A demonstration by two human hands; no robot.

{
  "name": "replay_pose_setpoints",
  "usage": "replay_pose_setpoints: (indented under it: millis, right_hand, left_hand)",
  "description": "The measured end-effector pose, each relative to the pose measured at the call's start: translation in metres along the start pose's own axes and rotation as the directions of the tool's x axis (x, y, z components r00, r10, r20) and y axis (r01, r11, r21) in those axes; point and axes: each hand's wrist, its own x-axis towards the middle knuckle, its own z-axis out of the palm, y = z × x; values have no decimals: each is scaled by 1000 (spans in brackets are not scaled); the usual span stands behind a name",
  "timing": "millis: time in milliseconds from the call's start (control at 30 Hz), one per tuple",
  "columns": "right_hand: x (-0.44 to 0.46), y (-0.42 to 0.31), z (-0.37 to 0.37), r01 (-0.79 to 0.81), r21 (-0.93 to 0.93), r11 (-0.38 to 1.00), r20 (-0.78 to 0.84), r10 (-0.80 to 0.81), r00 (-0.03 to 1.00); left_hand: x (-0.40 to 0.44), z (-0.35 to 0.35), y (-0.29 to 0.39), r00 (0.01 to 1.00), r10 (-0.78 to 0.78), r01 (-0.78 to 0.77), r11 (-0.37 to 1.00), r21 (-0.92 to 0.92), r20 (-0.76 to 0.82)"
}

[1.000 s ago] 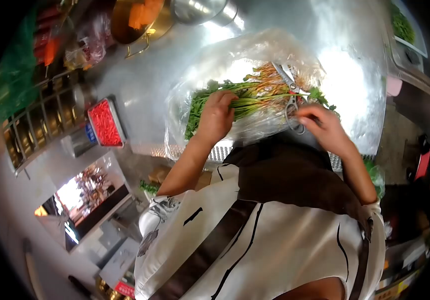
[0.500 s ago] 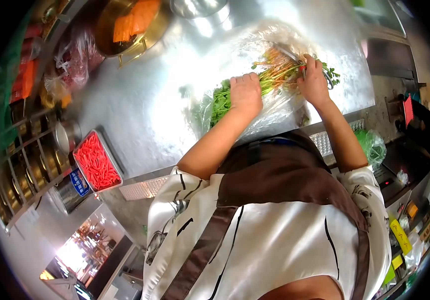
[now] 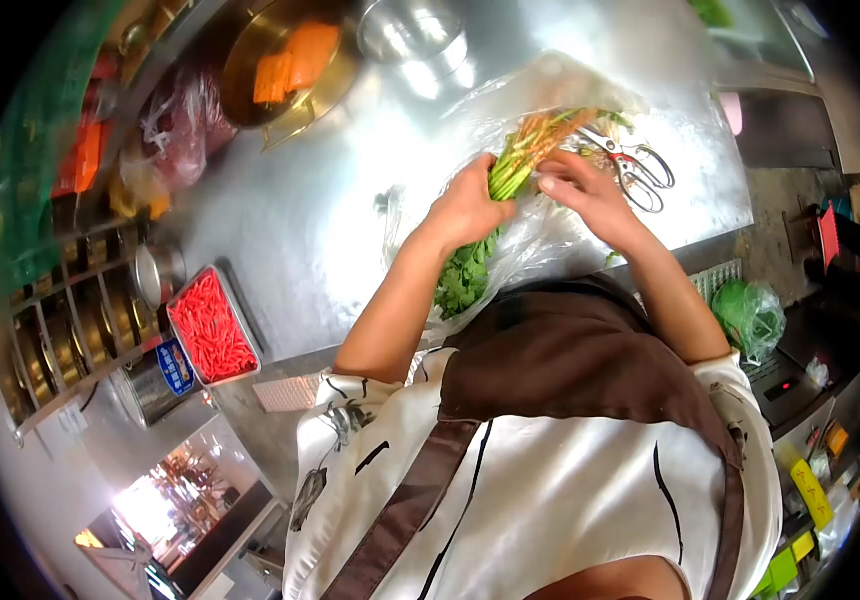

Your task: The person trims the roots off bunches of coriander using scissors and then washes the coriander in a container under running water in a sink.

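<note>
My left hand (image 3: 470,205) is wrapped round a bunch of coriander (image 3: 515,170). The green leaves hang down below the fist, and the pale, orange-brown root ends point up and to the right. Beside the stems is my right hand (image 3: 595,200), thumb and fingers bent and a little apart, empty; whether the fingertips touch the stems I cannot tell. Scissors (image 3: 640,180) lie on the table just right of it, with red by the pivot and dark loop handles. Under the bunch spreads a clear plastic bag (image 3: 540,235).
The steel table (image 3: 300,220) carries a steel bowl (image 3: 410,35) and a brass-coloured pan (image 3: 335,85) with orange blocks. A tray of red strips (image 3: 212,325) sits at the left edge. A green bagged bundle (image 3: 750,315) is beyond the front edge, right.
My right hand has let go of the scissors, which now lie on the table. My left hand has closed round the coriander and lifted and turned it, stems upward.
</note>
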Motion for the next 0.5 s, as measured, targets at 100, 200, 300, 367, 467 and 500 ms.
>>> replay_pose_setpoints:
  millis: [100,200,300,367,467,500]
  right_hand:
    - [22,23,9,-72,397,915,67,49,997]
    - [28,32,10,-109,525,844,131,46,990]
    - [28,35,7,-124,491,862,160,51,986]
    - [23,28,5,-202,148,968,98,189,977]
    - [15,24,6,-280,61,958,-77,284,956]
    - [12,23,6,-306,93,948,-105,315,943]
  left_hand:
    - [5,11,-9,991,133,-132,991,-31,25]
    - [13,14,-25,993,114,-103,959,-265,26]
    - [20,17,-34,999,10,5,887,-462,30]
    - [29,24,-45,999,-17,-9,870,-492,-49]
    - [28,25,-37,995,-41,-2,907,-421,-93]
    - [30,27,-39,995,-39,-2,907,-421,-90]
